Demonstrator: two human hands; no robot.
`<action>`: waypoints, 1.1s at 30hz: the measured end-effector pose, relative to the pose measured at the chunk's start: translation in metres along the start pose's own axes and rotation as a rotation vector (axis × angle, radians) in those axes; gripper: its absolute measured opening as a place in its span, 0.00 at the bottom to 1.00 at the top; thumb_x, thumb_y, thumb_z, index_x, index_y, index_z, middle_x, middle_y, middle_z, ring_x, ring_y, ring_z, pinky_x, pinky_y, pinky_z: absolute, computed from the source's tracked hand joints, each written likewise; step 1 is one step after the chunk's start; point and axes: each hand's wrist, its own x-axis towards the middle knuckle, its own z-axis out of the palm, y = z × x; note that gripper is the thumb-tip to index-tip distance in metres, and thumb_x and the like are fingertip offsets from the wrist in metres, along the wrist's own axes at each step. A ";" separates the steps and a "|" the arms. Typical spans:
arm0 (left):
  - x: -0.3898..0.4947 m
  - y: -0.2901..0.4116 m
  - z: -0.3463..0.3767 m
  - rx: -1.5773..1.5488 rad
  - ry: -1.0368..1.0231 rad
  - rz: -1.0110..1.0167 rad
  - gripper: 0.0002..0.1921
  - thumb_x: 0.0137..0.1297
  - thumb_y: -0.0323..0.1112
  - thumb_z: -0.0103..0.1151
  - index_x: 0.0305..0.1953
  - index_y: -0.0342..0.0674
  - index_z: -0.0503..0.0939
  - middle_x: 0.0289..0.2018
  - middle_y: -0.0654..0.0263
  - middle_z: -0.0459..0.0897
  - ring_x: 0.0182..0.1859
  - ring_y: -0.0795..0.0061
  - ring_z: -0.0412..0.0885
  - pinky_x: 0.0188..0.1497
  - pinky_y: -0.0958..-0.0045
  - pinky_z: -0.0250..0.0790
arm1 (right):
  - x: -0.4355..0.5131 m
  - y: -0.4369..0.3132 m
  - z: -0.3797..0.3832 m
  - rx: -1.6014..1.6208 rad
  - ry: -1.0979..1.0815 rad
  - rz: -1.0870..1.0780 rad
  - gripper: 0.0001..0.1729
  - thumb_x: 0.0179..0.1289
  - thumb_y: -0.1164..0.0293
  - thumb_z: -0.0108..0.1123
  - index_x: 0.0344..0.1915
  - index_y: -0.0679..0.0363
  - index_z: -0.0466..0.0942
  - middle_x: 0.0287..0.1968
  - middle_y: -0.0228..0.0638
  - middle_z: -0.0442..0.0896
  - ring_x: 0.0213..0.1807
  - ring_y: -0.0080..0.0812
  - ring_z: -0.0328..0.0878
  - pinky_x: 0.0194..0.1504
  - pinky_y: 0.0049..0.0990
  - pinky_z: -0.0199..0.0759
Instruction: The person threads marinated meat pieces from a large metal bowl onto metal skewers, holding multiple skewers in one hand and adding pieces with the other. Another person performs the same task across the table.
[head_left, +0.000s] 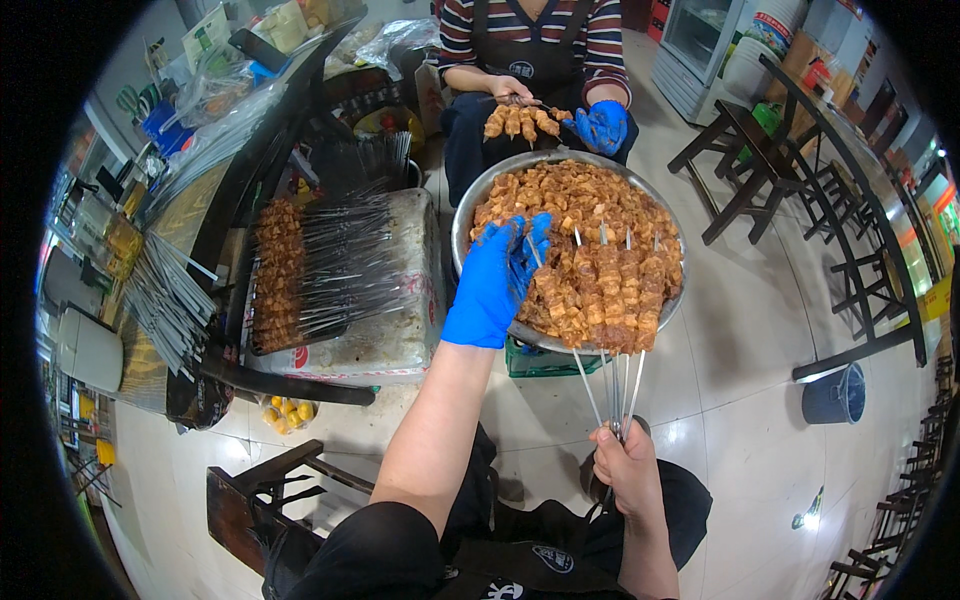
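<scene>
My right hand, bare, grips the handles of several flat metal skewers in a fan. Chunks of marinated meat are threaded on them, their pointed tips showing beyond the meat. My left hand wears a blue glove and is at the tip of the leftmost skewer, fingers bent; whether they pinch a piece is hidden. Beneath both lies a large round metal basin heaped with loose marinated meat. It rests above a green crate.
Across the basin sits a person, holding meat skewers beside a blue-gloved hand. Loaded skewers lie on a tray at left. Bare skewers cover a wooden counter. A wooden chair stands lower left.
</scene>
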 end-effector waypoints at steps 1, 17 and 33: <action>0.000 -0.001 0.001 0.012 0.002 0.033 0.15 0.71 0.32 0.46 0.55 0.36 0.64 0.53 0.54 0.72 0.57 0.61 0.74 0.55 0.66 0.70 | 0.000 0.000 0.000 -0.005 0.002 0.001 0.06 0.71 0.72 0.49 0.39 0.65 0.69 0.18 0.19 0.62 0.16 0.11 0.52 0.16 0.16 0.45; -0.004 0.006 0.003 -0.052 -0.069 -0.067 0.05 0.69 0.30 0.47 0.41 0.37 0.71 0.46 0.57 0.75 0.59 0.53 0.73 0.58 0.60 0.69 | 0.003 0.002 0.000 0.055 0.041 -0.037 0.06 0.71 0.72 0.49 0.38 0.64 0.69 0.17 0.19 0.60 0.14 0.10 0.51 0.15 0.16 0.44; 0.007 0.012 -0.012 -0.148 -0.024 -0.190 0.17 0.72 0.31 0.43 0.57 0.28 0.65 0.60 0.47 0.69 0.58 0.55 0.72 0.61 0.63 0.68 | -0.001 -0.002 -0.005 -0.029 0.018 -0.036 0.05 0.70 0.73 0.49 0.39 0.64 0.70 0.18 0.18 0.61 0.16 0.11 0.53 0.17 0.15 0.46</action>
